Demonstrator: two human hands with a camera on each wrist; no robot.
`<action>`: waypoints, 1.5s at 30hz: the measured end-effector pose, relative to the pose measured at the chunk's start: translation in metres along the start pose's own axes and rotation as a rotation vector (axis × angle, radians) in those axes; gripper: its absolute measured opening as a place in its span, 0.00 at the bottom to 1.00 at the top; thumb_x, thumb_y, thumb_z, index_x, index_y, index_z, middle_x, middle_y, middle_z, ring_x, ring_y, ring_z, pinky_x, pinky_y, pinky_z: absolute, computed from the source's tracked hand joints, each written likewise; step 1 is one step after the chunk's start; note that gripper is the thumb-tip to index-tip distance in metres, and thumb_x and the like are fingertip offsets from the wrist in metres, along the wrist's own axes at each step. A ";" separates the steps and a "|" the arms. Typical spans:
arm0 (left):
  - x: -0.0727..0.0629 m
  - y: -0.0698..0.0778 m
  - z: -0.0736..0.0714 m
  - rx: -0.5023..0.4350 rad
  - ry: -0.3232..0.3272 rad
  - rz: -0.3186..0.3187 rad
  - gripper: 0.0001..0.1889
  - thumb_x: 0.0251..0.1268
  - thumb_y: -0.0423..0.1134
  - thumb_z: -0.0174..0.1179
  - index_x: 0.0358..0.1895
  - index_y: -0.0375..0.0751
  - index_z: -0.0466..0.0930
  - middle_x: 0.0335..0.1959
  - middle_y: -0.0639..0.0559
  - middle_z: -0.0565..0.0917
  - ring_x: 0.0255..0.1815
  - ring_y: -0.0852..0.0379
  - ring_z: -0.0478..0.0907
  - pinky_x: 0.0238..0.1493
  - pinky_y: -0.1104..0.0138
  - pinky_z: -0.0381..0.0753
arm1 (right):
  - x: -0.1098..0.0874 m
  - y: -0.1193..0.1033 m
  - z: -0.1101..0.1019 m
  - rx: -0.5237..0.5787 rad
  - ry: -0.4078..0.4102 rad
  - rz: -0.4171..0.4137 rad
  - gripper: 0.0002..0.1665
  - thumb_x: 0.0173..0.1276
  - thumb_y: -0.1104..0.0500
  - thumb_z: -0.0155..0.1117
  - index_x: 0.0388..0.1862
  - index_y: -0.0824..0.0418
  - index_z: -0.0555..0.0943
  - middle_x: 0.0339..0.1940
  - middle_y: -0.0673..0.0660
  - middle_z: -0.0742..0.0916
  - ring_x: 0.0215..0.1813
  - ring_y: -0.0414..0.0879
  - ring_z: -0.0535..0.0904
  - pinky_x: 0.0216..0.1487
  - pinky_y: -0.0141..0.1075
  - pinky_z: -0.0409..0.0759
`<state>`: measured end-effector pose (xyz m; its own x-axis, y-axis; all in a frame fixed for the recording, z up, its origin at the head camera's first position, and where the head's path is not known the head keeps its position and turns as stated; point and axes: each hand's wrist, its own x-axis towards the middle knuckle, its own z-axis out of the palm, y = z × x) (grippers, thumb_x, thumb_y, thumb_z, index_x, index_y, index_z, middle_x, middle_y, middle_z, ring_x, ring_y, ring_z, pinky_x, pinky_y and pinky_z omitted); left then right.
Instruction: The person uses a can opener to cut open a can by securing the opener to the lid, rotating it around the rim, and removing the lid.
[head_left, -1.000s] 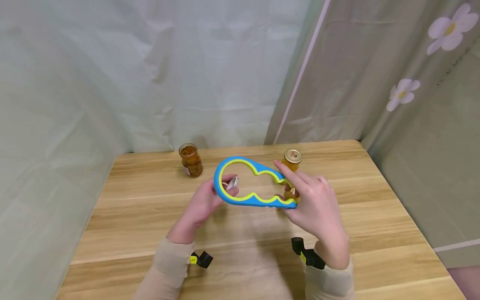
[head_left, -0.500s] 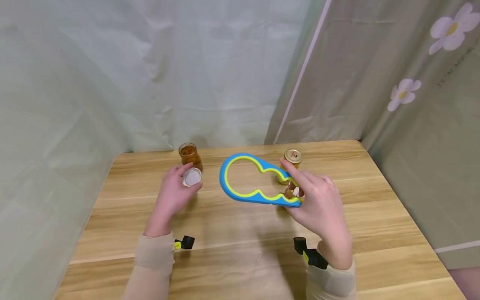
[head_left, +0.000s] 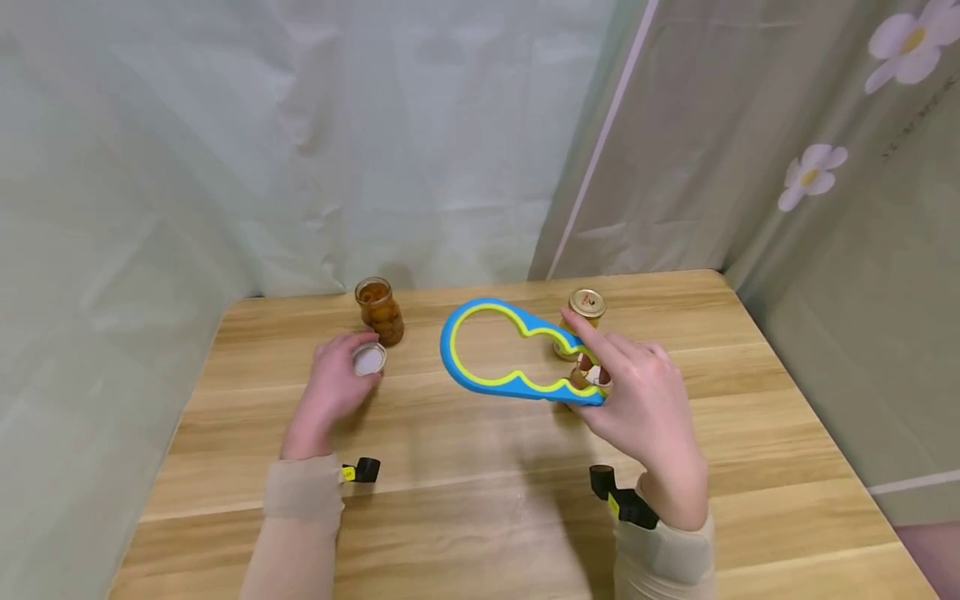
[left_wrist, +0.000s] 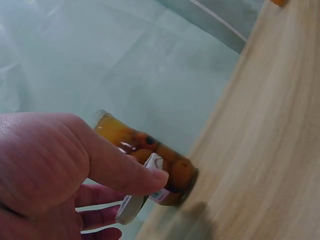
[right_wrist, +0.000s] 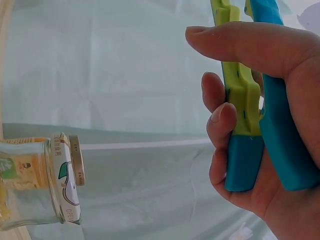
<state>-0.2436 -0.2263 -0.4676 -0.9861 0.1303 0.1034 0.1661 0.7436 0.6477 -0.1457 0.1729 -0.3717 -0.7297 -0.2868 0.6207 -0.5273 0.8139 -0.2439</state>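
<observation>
My left hand point(head_left: 333, 382) pinches a jar lid point(head_left: 369, 361) by its edge, its pale round face toward the head camera. Just behind the lid stands an uncovered glass jar point(head_left: 382, 317) of round brown-orange fruit; the left wrist view shows the lid point(left_wrist: 131, 209) between thumb and fingers in front of that jar point(left_wrist: 182, 175). My right hand point(head_left: 637, 404) grips the handle ends of a blue and yellow-green jar opener point(head_left: 487, 388), held above the table with nothing in its loops. Partly hidden behind that hand is a jar with a printed lid point(head_left: 592, 372).
A further jar with a gold lid point(head_left: 587, 303) stands at the back right, beyond the opener. In the right wrist view the printed lid point(right_wrist: 67, 185) overlaps the gold one. The wooden table point(head_left: 465, 483) ends at a hanging curtain point(head_left: 450, 167).
My left hand has carried the lid leftward and down, from beside the opener to in front of the uncovered jar. The opener has shifted slightly right, still in my right hand.
</observation>
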 end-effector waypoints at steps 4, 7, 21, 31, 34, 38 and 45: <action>0.003 -0.005 0.007 0.002 -0.005 -0.015 0.35 0.58 0.25 0.70 0.72 0.25 0.74 0.72 0.24 0.72 0.70 0.25 0.64 0.68 0.40 0.63 | 0.000 0.000 0.000 0.002 -0.003 0.001 0.61 0.41 0.60 0.90 0.79 0.46 0.76 0.31 0.46 0.85 0.27 0.41 0.76 0.40 0.45 0.73; 0.004 -0.009 0.011 -0.002 -0.010 -0.035 0.35 0.59 0.26 0.70 0.72 0.25 0.73 0.72 0.23 0.71 0.70 0.24 0.64 0.67 0.39 0.64 | 0.000 0.000 0.001 0.001 -0.005 -0.003 0.61 0.41 0.60 0.90 0.79 0.45 0.76 0.31 0.46 0.84 0.27 0.42 0.76 0.40 0.45 0.73; 0.008 -0.010 0.031 0.018 -0.038 -0.035 0.35 0.59 0.27 0.72 0.72 0.28 0.74 0.73 0.25 0.73 0.71 0.25 0.66 0.71 0.36 0.62 | 0.000 0.000 0.002 -0.004 -0.023 -0.018 0.56 0.42 0.66 0.84 0.75 0.47 0.80 0.28 0.44 0.83 0.25 0.41 0.74 0.41 0.45 0.73; 0.006 -0.013 0.035 0.051 -0.048 -0.107 0.35 0.61 0.28 0.72 0.73 0.34 0.74 0.72 0.26 0.73 0.71 0.24 0.64 0.65 0.31 0.65 | 0.001 -0.002 0.000 -0.005 -0.036 -0.020 0.55 0.42 0.64 0.84 0.75 0.47 0.80 0.29 0.42 0.81 0.25 0.41 0.74 0.41 0.44 0.72; 0.006 -0.012 0.035 0.045 -0.049 -0.115 0.34 0.62 0.29 0.72 0.73 0.34 0.74 0.72 0.26 0.71 0.71 0.24 0.64 0.65 0.31 0.64 | 0.001 -0.002 0.000 -0.003 -0.040 -0.024 0.54 0.43 0.65 0.83 0.75 0.48 0.80 0.29 0.42 0.82 0.25 0.41 0.74 0.42 0.44 0.73; 0.006 -0.012 0.035 0.042 -0.044 -0.128 0.34 0.62 0.30 0.72 0.73 0.35 0.75 0.72 0.26 0.69 0.71 0.25 0.63 0.65 0.31 0.63 | 0.001 -0.002 0.001 0.002 -0.037 -0.033 0.54 0.43 0.67 0.82 0.74 0.48 0.81 0.28 0.43 0.82 0.25 0.41 0.75 0.41 0.44 0.73; 0.005 -0.011 0.034 0.053 -0.036 -0.147 0.34 0.62 0.31 0.74 0.73 0.38 0.76 0.73 0.27 0.67 0.72 0.26 0.63 0.62 0.32 0.63 | 0.001 -0.003 0.001 0.001 -0.027 -0.033 0.56 0.41 0.68 0.84 0.75 0.47 0.80 0.29 0.43 0.83 0.25 0.41 0.76 0.41 0.45 0.74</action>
<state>-0.2504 -0.2115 -0.5004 -0.9990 0.0400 -0.0174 0.0209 0.7896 0.6132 -0.1449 0.1699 -0.3712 -0.7231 -0.3270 0.6085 -0.5518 0.8033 -0.2241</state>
